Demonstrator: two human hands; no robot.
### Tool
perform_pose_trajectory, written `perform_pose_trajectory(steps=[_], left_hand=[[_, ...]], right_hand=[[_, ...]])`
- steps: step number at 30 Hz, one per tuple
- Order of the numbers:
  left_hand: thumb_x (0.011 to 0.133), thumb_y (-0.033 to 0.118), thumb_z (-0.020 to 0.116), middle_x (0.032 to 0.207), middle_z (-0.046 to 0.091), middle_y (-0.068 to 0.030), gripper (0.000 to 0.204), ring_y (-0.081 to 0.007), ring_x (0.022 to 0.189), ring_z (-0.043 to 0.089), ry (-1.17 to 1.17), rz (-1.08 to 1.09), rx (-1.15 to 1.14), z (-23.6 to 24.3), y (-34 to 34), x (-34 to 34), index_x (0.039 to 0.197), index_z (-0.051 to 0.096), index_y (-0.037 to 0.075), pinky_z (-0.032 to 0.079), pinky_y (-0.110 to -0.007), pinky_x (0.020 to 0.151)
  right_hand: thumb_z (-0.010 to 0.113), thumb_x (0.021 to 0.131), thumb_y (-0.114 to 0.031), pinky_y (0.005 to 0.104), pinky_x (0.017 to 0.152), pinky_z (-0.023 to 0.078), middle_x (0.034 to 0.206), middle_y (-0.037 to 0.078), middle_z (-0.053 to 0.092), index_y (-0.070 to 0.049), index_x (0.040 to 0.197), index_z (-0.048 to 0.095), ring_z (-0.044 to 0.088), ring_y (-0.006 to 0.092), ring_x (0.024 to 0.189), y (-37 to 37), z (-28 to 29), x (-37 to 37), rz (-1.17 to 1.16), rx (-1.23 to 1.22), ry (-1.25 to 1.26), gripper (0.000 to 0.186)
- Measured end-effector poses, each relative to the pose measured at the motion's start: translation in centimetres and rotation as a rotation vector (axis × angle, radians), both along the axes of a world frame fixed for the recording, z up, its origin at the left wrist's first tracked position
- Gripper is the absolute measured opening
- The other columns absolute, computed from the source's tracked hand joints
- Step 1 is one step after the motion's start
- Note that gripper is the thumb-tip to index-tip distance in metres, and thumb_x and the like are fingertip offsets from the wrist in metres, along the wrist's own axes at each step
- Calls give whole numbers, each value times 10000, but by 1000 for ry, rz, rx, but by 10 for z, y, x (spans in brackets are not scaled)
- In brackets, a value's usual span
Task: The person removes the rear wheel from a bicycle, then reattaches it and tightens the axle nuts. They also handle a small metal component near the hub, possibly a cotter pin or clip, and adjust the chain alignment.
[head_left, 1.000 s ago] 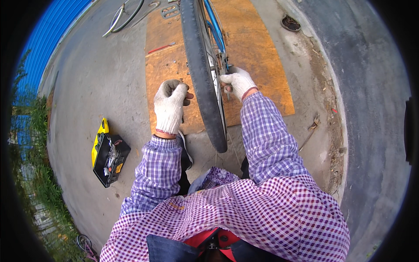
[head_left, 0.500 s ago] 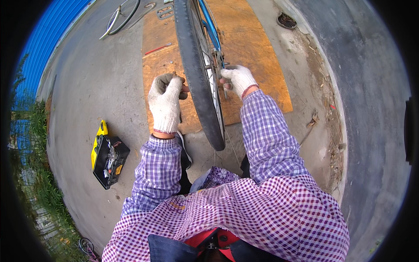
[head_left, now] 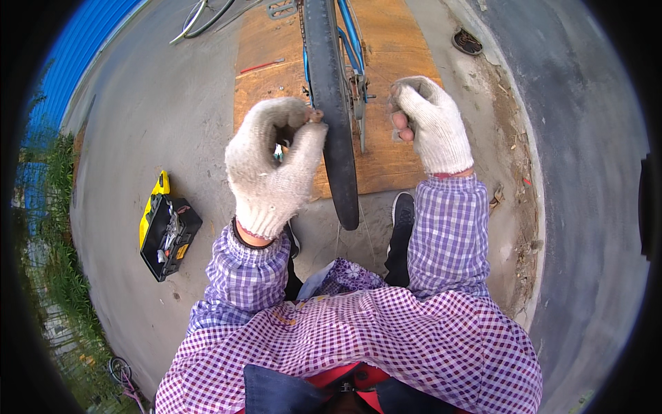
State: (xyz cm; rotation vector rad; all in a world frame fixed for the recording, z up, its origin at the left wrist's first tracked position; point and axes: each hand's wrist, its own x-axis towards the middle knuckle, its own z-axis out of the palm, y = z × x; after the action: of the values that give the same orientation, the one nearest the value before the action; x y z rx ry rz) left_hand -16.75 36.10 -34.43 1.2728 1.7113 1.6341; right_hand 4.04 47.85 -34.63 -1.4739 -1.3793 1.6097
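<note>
Between my hands stands a bicycle wheel with a dark tyre (head_left: pixel 332 138), mounted in a blue bicycle frame (head_left: pixel 352 41). My left hand (head_left: pixel 272 155), in a white knit glove with bare fingertips, is raised just left of the tyre. Its thumb and fingers are pinched together, and whatever they hold is too small to name. On the right, my right hand (head_left: pixel 433 124) hangs apart from the wheel in a matching glove. Its fingers are curled inward and closed; their contents are hidden. The wheel axle (head_left: pixel 365 96) sticks out on the side facing my right hand.
Under the bicycle lies a wooden board (head_left: pixel 393 162) with a red screwdriver-like tool (head_left: pixel 262 65) on it. A black toolbox with a yellow lid (head_left: pixel 169 238) stands open at left. A dark round dish (head_left: pixel 467 41) sits at far right; another wheel (head_left: pixel 207 17) is far left.
My right hand has left the axle area and moved right. My left hand has risen closer to the view and toward the tyre. The wheel appears more upright and further right.
</note>
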Motion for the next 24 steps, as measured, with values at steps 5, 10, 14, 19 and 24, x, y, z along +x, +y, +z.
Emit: perform_pose_trajectory(steps=[5,10,14,19,24], left_hand=[[815,47,848,884,716,-103,238,-194,705,712,353,-14,119,10,-6,-15,1005,704,37,569,-289,633],[804,101,835,947,734,-97,245,-265,804,744,487,-63,39,8,-8,-12,1020,720,89,593,-338,698],[821,144,825,955,722,-71,224,-259,787,733,532,-84,2,-1,-9,-12,1013,717,109,583,-343,673],[822,123,825,954,722,-84,224,-261,782,739,591,-110,-9,1,-7,-19,1018,721,96,587,-345,673],[820,87,828,974,748,-117,217,-277,805,759,452,-226,-25,8,-11,-23,1019,746,61,605,-343,704]], right_hand=[[645,1007,-203,255,616,478,836,14,679,-26,1134,731,576,70,696,-30,47,-37,268,128,-16,234],[643,1023,-217,293,691,517,870,58,714,10,1083,734,640,113,781,-39,53,-51,387,121,-8,252],[660,1017,-238,298,746,535,884,62,730,17,1081,731,665,122,824,-41,44,-56,344,84,-53,273],[671,1004,-252,287,711,520,876,48,722,16,1060,734,644,105,793,-39,42,-63,345,76,-69,281],[648,993,-239,248,582,434,780,1,645,-8,1009,734,531,51,648,-36,47,-57,368,-8,-75,247]])
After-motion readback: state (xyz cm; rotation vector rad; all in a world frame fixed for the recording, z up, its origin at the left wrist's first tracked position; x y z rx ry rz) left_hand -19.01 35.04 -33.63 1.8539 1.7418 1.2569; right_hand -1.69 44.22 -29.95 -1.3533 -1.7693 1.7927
